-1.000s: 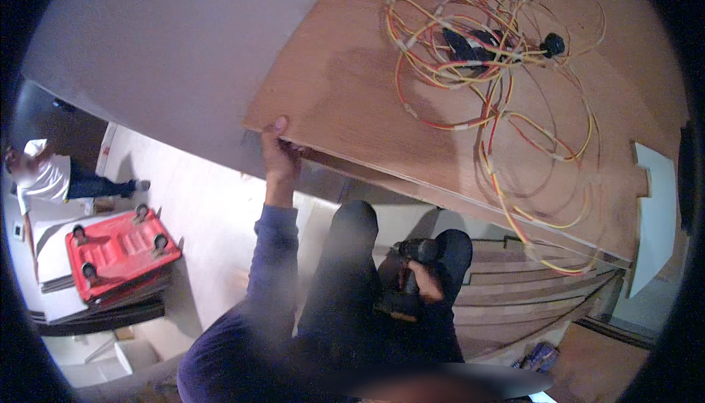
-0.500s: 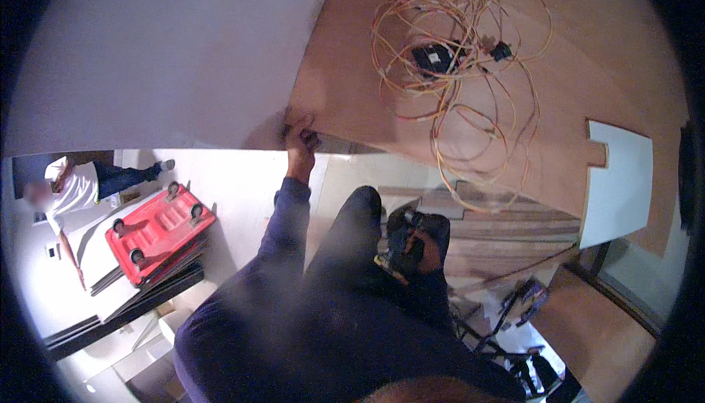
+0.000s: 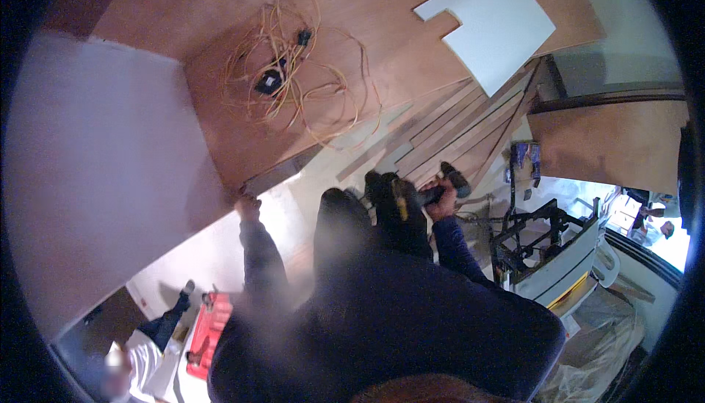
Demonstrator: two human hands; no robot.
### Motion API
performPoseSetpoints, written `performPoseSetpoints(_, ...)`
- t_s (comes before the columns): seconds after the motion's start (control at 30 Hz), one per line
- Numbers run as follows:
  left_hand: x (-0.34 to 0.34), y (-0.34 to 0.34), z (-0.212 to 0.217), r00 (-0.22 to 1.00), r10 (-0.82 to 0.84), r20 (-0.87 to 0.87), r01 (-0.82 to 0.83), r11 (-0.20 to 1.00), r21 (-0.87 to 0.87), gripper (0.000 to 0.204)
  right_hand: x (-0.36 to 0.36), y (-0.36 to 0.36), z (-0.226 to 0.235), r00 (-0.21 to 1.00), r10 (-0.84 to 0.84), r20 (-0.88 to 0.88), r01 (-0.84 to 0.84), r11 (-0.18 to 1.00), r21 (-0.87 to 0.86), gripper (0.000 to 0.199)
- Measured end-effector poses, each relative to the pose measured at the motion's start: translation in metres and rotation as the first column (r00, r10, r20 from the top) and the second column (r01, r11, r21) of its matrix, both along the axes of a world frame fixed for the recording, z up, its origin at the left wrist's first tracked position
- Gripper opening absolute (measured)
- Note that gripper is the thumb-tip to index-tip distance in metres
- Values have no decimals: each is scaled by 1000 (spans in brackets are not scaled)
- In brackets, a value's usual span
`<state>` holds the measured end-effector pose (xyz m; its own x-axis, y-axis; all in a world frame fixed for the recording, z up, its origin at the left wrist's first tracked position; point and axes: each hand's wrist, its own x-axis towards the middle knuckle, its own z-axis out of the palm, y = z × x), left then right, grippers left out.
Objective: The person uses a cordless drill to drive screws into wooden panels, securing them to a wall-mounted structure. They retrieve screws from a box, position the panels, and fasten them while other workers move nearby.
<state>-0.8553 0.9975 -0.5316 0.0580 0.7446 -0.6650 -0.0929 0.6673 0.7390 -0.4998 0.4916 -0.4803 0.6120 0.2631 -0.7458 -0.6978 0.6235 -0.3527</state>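
Note:
My left hand (image 3: 248,205) has its fingers curled over the near edge of a brown wooden board (image 3: 213,142), at the corner where a pale upright panel (image 3: 110,161) meets it. My right hand (image 3: 440,201) is wrapped around the handle of a dark cordless drill (image 3: 455,180), held beside my right knee. Beyond my hands, a loose tangle of yellow-orange cable (image 3: 334,80) with black plugs and a black box (image 3: 269,81) lies on the board. The drill's tip is too dark to make out.
A white notched sheet (image 3: 499,25) lies on the board's right. Long wooden strips (image 3: 455,120) lie below. At right stand a black-framed machine (image 3: 547,238) and plastic sheeting (image 3: 587,344). A person in white (image 3: 143,355) is at lower left near a red wheeled dolly (image 3: 209,329).
My view has swung to the right, bringing the machine and sheeting in. The drill has come away from my lap, out to the right. My left hand stays at the board's corner.

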Motion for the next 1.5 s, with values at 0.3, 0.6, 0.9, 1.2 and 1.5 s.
performPoseSetpoints(0.3, -9, -90, -3, 582, -789, -197, 780, 610, -141, 32, -2, -62, 56, 959, -268, -96, 261, 962, -80, 8)
performPoseSetpoints(0.6, 109, -83, 31, 44, -987, -155, 900, 107, -423, 25, -31, -27, 87, 870, -465, -164, 458, 885, -79, 7)
performPoseSetpoints(0.9, 237, -54, 11, -445, -866, -228, 890, -401, -215, 21, -75, 1, 143, 743, -668, -42, 664, 744, -75, 11)
performPoseSetpoints(1.2, 310, -138, 24, -637, -611, -470, 651, -753, 96, 18, -72, -35, 188, 746, -642, 178, 650, 643, -405, 28)
performPoseSetpoints(1.5, 468, -257, 35, -794, -496, -351, 520, -854, 30, 15, 20, -115, 156, 798, -546, 256, 585, 599, -546, 27)
